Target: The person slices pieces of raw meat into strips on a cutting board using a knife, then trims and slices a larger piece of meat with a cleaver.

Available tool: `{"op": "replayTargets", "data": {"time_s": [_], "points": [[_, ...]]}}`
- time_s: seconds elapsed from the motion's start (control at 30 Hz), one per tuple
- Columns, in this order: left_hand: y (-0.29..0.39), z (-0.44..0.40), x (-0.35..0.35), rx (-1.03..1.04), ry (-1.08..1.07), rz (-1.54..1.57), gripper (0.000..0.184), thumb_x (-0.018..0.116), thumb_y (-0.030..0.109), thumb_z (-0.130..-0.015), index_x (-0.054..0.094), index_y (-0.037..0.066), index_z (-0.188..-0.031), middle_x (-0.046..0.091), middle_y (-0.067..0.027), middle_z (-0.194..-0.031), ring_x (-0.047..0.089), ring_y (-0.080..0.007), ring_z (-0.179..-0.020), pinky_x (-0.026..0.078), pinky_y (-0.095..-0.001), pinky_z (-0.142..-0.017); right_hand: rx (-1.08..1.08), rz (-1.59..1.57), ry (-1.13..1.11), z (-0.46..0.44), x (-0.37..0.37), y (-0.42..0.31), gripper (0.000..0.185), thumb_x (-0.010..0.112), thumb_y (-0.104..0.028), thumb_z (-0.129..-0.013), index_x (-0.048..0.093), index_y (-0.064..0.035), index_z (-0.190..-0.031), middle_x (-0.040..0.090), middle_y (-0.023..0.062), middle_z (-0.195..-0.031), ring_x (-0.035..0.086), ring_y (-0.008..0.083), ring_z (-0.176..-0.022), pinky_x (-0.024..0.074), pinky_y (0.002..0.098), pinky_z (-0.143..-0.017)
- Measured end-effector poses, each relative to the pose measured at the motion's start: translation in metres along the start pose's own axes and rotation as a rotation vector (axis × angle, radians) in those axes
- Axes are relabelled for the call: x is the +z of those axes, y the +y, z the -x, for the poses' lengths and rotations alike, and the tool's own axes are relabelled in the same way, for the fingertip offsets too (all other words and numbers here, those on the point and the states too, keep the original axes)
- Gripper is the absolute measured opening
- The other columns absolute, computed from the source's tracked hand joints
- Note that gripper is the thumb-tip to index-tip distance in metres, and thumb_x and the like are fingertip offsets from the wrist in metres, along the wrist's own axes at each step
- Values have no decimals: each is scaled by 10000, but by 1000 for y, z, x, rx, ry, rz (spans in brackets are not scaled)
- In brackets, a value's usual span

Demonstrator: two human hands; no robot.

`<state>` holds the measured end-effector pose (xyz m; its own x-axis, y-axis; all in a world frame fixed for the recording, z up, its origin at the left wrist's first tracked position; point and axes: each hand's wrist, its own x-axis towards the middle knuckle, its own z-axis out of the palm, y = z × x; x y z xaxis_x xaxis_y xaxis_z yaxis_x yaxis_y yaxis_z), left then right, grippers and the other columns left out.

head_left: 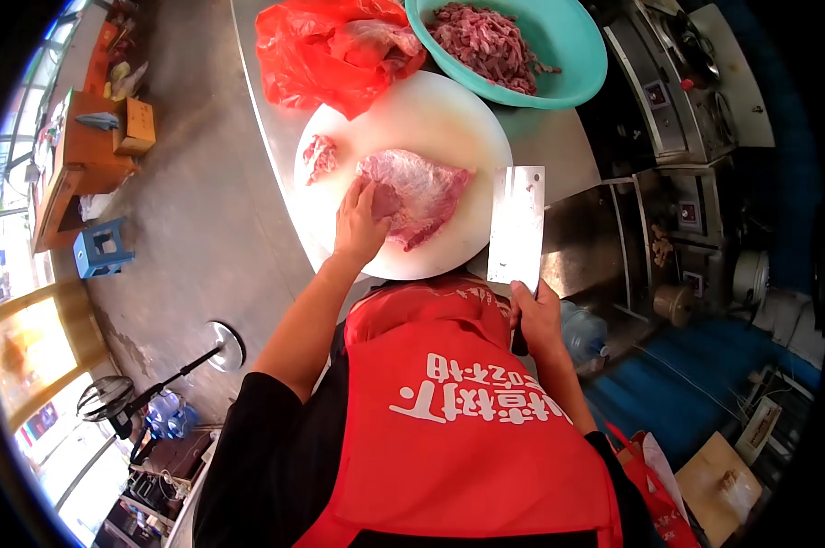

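A large piece of raw meat point(422, 187) lies on the round white cutting board point(339, 237). My left hand point(362, 224) grips its near left edge, with the fingers on top and the thumb toward the near side. In my right hand point(538, 315) is the handle of a cleaver point(517, 224). Its broad blade points away from me, beside the board's right edge and apart from the meat. A small heap of meat scraps point(320, 158) sits at the board's left side.
Beyond the board are a red plastic bag point(307, 55) with meat in it and a turquoise basin point(572, 55) of cut meat strips point(486, 41). A metal table point(568, 151) carries them. Kitchen equipment point(677, 100) stands right; a fan point(106, 399) and blue stool point(102, 248) are left.
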<state>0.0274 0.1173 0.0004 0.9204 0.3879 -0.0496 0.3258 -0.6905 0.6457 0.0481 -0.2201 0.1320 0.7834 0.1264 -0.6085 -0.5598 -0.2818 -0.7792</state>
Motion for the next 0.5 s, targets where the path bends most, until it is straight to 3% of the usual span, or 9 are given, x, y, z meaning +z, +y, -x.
{"op": "replayTargets", "data": {"time_s": [0.13, 0.2, 0.23, 0.4, 0.5], "points": [[18, 21, -1, 213, 188, -225, 572, 778, 83, -812, 639, 28, -1365, 539, -212, -1517, 495, -389, -1411, 442, -477, -1151, -8, 99, 1, -5, -13, -10, 183, 638, -180, -1059, 611, -16, -984, 573, 6, -653, 508, 95, -507, 426, 269, -508], [23, 30, 15, 312, 21, 76, 452, 736, 53, -828, 690, 38, -1278, 617, -174, -1410, 568, -374, -1313, 462, -477, -1104, -44, 105, -25, -16, -20, -10, 173, 636, -166, -1059, 617, -13, -982, 575, 3, -650, 511, 93, -511, 428, 272, -510], [29, 35, 25, 373, 52, 24, 377, 713, 42, -831, 719, 36, -1208, 662, -143, -1329, 613, -364, -1237, 479, -473, -1065, -47, 113, -40, -21, -24, -9, 173, 636, -166, -1059, 617, -13, -982, 575, 3, -650, 511, 93, -511, 428, 272, -510], [37, 65, 35, 385, 105, -45, 362, 701, 36, -822, 731, 46, -1183, 688, -101, -1301, 613, -323, -1253, 481, -461, -1058, -98, 160, -158, -57, -52, -33, 177, 659, -181, -1044, 634, -15, -986, 585, 2, -684, 548, 96, -523, 457, 278, -499], [37, 78, 33, 336, 102, -80, 304, 715, 49, -840, 745, 70, -1142, 710, -101, -1248, 662, -306, -1164, 511, -444, -1012, -132, 261, -252, -84, -71, -52, 184, 672, -189, -1039, 641, -13, -1000, 605, 1, -710, 558, 86, -542, 477, 275, -516]]}}
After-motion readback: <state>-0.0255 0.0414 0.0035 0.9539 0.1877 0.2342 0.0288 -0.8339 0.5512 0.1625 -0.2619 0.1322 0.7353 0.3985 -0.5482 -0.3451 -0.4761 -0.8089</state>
